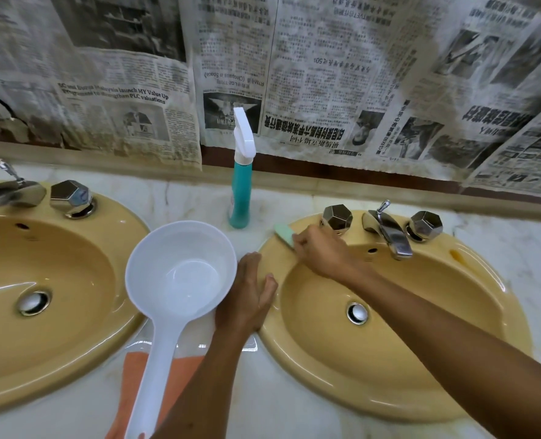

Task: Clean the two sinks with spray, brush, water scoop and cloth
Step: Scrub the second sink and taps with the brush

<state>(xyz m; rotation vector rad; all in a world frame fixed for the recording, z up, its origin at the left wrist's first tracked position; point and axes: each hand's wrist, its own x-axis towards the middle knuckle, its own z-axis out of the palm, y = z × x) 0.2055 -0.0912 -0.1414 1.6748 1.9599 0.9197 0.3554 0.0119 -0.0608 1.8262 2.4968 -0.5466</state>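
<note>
The right hand (321,250) grips a green brush (284,236) on the right sink (294,353) rim at ten o'clock. The left hand (247,296) rests flat, fingers straight, on the counter (262,400) beside the white water scoop (180,274), spray bottle (241,198) at twelve o'clock.

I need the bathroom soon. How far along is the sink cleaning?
Nothing looks finished. The right hand scrubs the right sink rim with the brush; the left hand rests flat beside it. The scoop, cloth and spray sit idle; the left sink awaits.
</note>
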